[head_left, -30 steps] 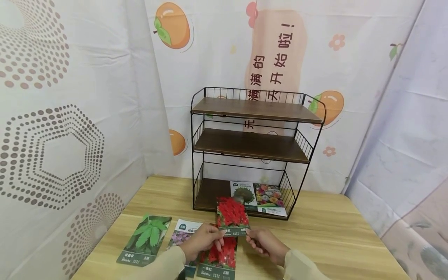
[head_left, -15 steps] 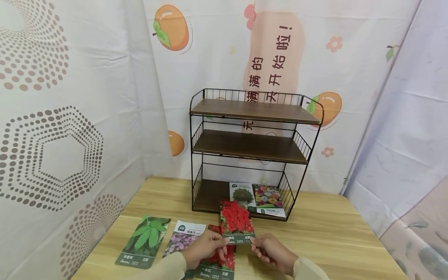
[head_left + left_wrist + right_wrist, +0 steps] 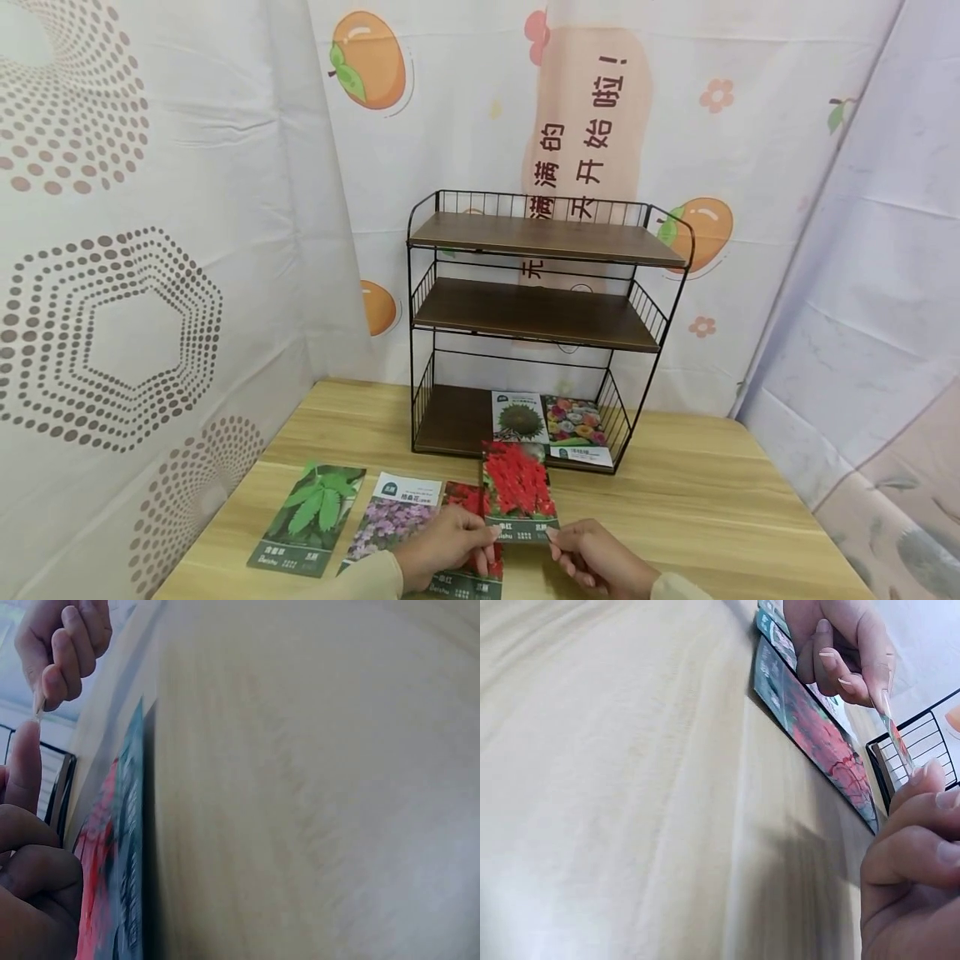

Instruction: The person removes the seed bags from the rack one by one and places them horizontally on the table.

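A seed packet with red flowers (image 3: 519, 487) is pinched at its two lower corners, the left one by my left hand (image 3: 450, 546) and the right one by my right hand (image 3: 602, 557). It is held above the table in front of the rack. Below my left hand, a second red-flower packet (image 3: 467, 587) lies on the table, partly covered by the hand and the held packet. In the right wrist view the held packet (image 3: 898, 741) shows nearly edge-on between both hands.
A purple-flower packet (image 3: 390, 521) and a green-leaf packet (image 3: 315, 512) lie to the left on the wooden table (image 3: 697, 500). Behind stands a three-tier rack (image 3: 536, 312). Its bottom shelf bears a sunflower packet (image 3: 520, 419) and a mixed-flower packet (image 3: 576, 421).
Both hands have drawn the held red-flower packet back from the rack, toward me and slightly right. More of the sunflower packet shows behind it. The packets on the table have not moved.
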Action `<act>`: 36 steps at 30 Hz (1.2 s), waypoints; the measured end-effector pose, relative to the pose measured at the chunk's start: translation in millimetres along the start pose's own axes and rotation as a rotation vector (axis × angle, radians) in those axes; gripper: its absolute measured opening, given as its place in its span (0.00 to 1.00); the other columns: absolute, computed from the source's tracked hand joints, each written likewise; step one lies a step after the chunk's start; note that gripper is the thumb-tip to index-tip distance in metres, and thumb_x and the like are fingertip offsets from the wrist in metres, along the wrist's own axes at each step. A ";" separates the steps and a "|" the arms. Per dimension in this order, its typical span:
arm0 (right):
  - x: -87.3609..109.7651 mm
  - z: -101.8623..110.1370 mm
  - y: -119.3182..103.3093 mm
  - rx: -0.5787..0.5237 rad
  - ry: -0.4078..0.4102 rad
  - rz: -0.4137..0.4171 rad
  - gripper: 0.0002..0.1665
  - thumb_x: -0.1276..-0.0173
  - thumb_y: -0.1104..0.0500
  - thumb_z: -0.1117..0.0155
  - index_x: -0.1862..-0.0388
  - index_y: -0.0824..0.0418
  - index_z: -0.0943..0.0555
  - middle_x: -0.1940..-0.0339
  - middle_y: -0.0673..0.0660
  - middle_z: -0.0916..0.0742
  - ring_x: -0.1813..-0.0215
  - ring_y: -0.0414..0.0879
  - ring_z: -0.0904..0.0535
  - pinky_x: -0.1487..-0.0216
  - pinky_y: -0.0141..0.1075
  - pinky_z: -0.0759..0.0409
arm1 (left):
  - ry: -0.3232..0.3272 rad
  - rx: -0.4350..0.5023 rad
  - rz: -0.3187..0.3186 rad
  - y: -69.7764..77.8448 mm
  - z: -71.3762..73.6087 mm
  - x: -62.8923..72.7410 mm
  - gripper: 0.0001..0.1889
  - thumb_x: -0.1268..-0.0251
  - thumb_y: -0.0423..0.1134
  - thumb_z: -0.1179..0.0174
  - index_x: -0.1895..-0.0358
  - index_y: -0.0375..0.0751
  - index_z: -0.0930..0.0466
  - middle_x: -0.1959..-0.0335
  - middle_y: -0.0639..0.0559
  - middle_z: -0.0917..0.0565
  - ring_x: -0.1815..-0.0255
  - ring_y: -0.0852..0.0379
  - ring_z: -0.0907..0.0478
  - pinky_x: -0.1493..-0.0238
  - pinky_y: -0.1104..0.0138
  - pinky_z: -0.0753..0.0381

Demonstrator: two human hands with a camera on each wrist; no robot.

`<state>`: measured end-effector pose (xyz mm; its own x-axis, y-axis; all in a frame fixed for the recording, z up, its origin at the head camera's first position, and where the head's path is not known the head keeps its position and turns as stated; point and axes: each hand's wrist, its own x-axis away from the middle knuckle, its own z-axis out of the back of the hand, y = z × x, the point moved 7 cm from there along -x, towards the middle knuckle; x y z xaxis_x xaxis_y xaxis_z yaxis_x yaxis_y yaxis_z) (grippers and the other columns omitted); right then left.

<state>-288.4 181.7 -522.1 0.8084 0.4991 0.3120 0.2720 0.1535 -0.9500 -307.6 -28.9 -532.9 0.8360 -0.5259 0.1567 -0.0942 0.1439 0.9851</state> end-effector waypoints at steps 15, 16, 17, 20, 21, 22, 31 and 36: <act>18.4 1.0 12.1 -0.006 -0.059 0.010 0.19 0.17 0.55 0.49 0.70 0.56 0.20 0.81 0.45 0.22 0.84 0.32 0.37 0.80 0.25 0.37 | -0.097 0.047 -0.001 -2.7 -19.5 6.0 0.21 0.26 0.49 0.37 0.66 0.30 0.13 0.82 0.56 0.16 0.91 0.65 0.50 0.85 0.70 0.46; 19.6 1.2 12.3 -0.002 -0.057 0.017 0.19 0.17 0.56 0.49 0.70 0.57 0.20 0.81 0.44 0.22 0.83 0.32 0.37 0.79 0.25 0.37 | -0.107 0.048 -0.012 -3.2 -20.6 5.7 0.21 0.26 0.49 0.37 0.66 0.30 0.13 0.81 0.56 0.16 0.91 0.65 0.51 0.86 0.70 0.46; 21.0 1.1 12.4 0.001 -0.060 0.022 0.19 0.17 0.56 0.49 0.70 0.57 0.20 0.81 0.44 0.22 0.83 0.32 0.37 0.80 0.25 0.37 | -0.111 0.043 -0.021 -3.6 -21.5 5.5 0.21 0.26 0.49 0.37 0.66 0.30 0.12 0.81 0.56 0.16 0.91 0.65 0.51 0.86 0.70 0.47; 24.7 0.8 14.3 -0.004 -0.067 0.023 0.19 0.18 0.57 0.49 0.71 0.56 0.20 0.82 0.43 0.23 0.82 0.31 0.36 0.79 0.25 0.38 | -0.122 0.025 -0.044 -3.9 -24.7 5.2 0.22 0.25 0.49 0.38 0.66 0.28 0.13 0.81 0.56 0.16 0.91 0.65 0.51 0.87 0.70 0.48; 25.7 1.1 15.4 -0.008 -0.066 0.018 0.19 0.18 0.57 0.48 0.71 0.56 0.19 0.82 0.43 0.23 0.81 0.31 0.35 0.79 0.25 0.38 | -0.126 0.020 -0.050 -3.6 -26.0 5.3 0.23 0.25 0.49 0.38 0.65 0.27 0.13 0.81 0.56 0.16 0.92 0.64 0.51 0.88 0.69 0.48; 27.0 1.0 16.4 -0.013 -0.070 0.013 0.19 0.18 0.57 0.49 0.71 0.56 0.19 0.82 0.43 0.23 0.81 0.31 0.35 0.78 0.25 0.38 | -0.128 0.015 -0.053 -3.3 -27.2 5.5 0.23 0.25 0.49 0.38 0.65 0.26 0.13 0.81 0.56 0.16 0.92 0.64 0.51 0.88 0.69 0.49; 37.5 3.9 29.3 -0.039 -0.035 -0.064 0.16 0.19 0.56 0.46 0.70 0.55 0.18 0.76 0.45 0.21 0.76 0.32 0.32 0.73 0.23 0.35 | -0.165 -0.036 -0.083 -4.6 -38.0 6.2 0.21 0.24 0.46 0.39 0.68 0.30 0.12 0.82 0.57 0.17 0.90 0.65 0.46 0.88 0.69 0.50; 41.7 5.2 36.4 -0.044 -0.031 -0.085 0.17 0.20 0.56 0.44 0.71 0.53 0.17 0.76 0.44 0.20 0.75 0.31 0.30 0.72 0.23 0.32 | -0.186 -0.033 -0.083 -5.5 -43.0 4.5 0.19 0.24 0.45 0.39 0.70 0.33 0.12 0.81 0.57 0.17 0.91 0.67 0.45 0.88 0.69 0.50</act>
<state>-247.5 212.5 -543.7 0.7650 0.5119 0.3908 0.3622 0.1598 -0.9183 -280.1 4.0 -540.7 0.7258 -0.6822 0.0888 -0.0093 0.1194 0.9928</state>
